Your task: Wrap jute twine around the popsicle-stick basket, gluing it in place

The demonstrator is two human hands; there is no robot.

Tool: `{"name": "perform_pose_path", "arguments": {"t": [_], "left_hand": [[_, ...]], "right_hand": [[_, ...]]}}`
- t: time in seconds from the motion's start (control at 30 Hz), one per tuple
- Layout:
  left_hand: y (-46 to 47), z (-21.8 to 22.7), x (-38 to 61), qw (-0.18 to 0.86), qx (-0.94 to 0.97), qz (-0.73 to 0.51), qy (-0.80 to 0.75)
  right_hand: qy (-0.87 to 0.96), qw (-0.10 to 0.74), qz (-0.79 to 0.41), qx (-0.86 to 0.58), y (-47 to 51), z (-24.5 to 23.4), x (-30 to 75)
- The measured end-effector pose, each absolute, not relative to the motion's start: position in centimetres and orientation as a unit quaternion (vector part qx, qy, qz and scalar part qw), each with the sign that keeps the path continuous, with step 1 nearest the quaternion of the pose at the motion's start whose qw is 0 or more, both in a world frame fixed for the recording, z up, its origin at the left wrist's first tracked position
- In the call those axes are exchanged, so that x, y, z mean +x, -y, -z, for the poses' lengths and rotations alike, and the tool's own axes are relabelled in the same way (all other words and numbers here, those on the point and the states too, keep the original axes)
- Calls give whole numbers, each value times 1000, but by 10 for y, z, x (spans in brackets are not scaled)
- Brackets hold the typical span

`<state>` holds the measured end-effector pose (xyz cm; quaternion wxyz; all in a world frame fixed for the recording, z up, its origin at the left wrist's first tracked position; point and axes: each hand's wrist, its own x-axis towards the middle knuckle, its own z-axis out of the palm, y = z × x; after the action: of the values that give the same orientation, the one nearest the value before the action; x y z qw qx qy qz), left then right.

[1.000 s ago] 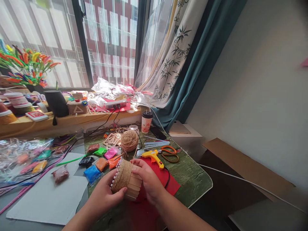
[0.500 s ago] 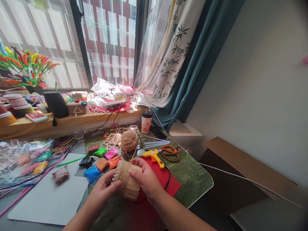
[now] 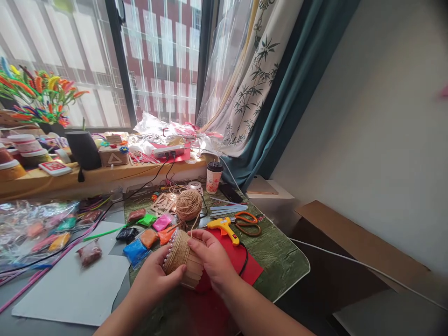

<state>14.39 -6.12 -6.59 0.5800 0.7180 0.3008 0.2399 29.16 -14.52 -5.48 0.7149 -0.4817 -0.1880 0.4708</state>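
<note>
Jute twine bands the upper half of a small pot built from wooden craft sticks [image 3: 185, 262]. I'm holding it tipped on its side in the lower centre of the frame, over the near edge of the red felt sheet [image 3: 250, 269]; whether it touches the felt I can't tell. My left hand [image 3: 152, 282] cups it from the frame's left, fingers curled under the rim where a row of white pearl beads [image 3: 167, 254] runs, thumb pressed onto the twine band. My right hand [image 3: 214, 261] grips the bare-stick end from the other side, fingers bent over the top and fingertips on the edge of the twine. Both hands are clenched on the pot. A single strand [image 3: 193, 227] climbs from the pot to the ball of twine [image 3: 188, 204], which sits just above my hands on the green mat [image 3: 283, 261]. Right of the ball lies the yellow glue gun [image 3: 224, 227], with the orange-handled scissors [image 3: 248, 223] just beside it and a few clear glue sticks [image 3: 227, 208] fanned above them. Left of my hands, coloured clay packets [image 3: 143, 235] are scattered beside a white sheet of paper [image 3: 70, 289] in the lower left. A lidded paper cup [image 3: 213, 177] stands at the mat's far edge.
</note>
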Motion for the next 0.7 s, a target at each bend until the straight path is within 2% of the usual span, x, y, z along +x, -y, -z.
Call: {"name": "perform_pose_path", "arguments": {"t": [0.13, 0.27, 0.43, 0.6, 0.7], "left_hand": [[62, 72, 142, 565, 726, -255, -299], [63, 75, 140, 609, 680, -275, -300], [65, 60, 144, 612, 627, -296, -381], [65, 50, 149, 700, 604, -160, -346], [64, 52, 148, 717, 600, -133, -329]], "right_hand": [[192, 725, -446, -489, 144, 56, 290], [189, 725, -437, -498, 143, 55, 291], [185, 719, -430, -514, 144, 57, 291], [209, 690, -441, -534, 147, 57, 288], [217, 676, -455, -537, 145, 56, 287]]}}
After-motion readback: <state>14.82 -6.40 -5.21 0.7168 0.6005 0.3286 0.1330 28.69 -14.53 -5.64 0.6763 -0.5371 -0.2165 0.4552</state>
